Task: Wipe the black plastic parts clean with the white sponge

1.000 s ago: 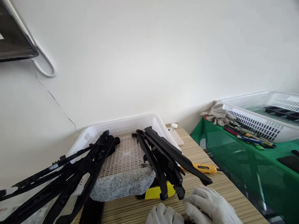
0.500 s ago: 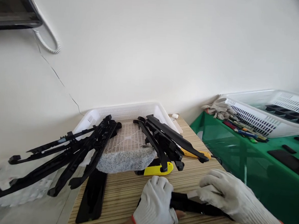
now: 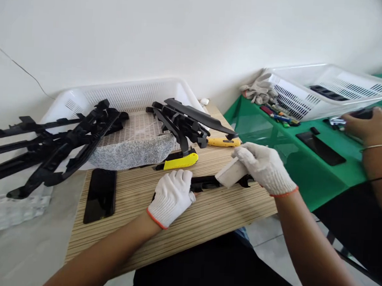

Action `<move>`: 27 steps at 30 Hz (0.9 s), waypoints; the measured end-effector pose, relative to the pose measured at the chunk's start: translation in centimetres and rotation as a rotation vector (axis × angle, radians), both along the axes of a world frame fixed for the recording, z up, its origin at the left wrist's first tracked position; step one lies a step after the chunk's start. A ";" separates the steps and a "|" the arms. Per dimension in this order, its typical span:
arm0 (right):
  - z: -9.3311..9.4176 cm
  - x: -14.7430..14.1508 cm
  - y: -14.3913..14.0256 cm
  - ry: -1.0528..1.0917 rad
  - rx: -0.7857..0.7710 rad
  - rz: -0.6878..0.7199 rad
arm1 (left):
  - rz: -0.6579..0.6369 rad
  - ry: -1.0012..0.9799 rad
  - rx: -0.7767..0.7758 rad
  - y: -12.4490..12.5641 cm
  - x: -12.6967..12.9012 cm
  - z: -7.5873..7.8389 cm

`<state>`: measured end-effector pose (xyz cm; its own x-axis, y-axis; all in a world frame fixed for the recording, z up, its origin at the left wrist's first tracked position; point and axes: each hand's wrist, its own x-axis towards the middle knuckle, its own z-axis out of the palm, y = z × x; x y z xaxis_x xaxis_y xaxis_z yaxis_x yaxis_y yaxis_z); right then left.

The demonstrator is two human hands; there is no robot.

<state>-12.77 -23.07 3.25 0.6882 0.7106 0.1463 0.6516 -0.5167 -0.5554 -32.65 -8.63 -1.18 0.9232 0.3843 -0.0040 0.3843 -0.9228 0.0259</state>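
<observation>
In a white knit glove, my left hand (image 3: 172,196) is closed over a long black plastic trim piece (image 3: 208,182) and holds it against the wooden table. Part of the piece is covered by that hand. My right hand (image 3: 263,168), gloved too, grips a flat off-white block (image 3: 230,173) at the piece's right end. The block's lower edge is over the black plastic; whether it touches cannot be made out. Just beyond my left hand lies a yellow utility knife (image 3: 181,161).
A white basket (image 3: 123,91) holds a grey fuzzy pad (image 3: 134,151) and several black trim pieces (image 3: 192,117) jutting over its rim. A black phone (image 3: 100,195) lies left, a yellow-handled tool (image 3: 224,142) behind. Right, a co-worker's hand (image 3: 367,123) is above a green-covered table (image 3: 305,176).
The view has swung down and right, bringing a co-worker's hands into sight. My right hand has shifted on the piece, and more of the off-white block shows. My left hand still holds the piece.
</observation>
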 end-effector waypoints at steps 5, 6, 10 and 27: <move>-2.0 0.7 1.8 0.113 -0.179 0.100 | -0.072 -0.038 0.072 -0.3 -0.2 -0.5; -2.2 1.3 1.9 0.096 -0.217 0.049 | -0.075 -0.047 0.082 -0.3 -0.2 -0.6; -2.5 2.9 2.0 0.021 -0.052 -0.227 | -0.053 -0.058 0.107 -0.2 0.0 -0.7; -1.6 3.6 0.4 0.037 0.112 -0.089 | -0.054 -0.041 0.120 -0.5 0.1 -0.6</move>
<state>-9.22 -22.62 1.62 0.7543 0.6269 0.1950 0.5840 -0.5050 -0.6356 -32.59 -9.09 -1.78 0.9410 0.3295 0.0770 0.3348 -0.9395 -0.0718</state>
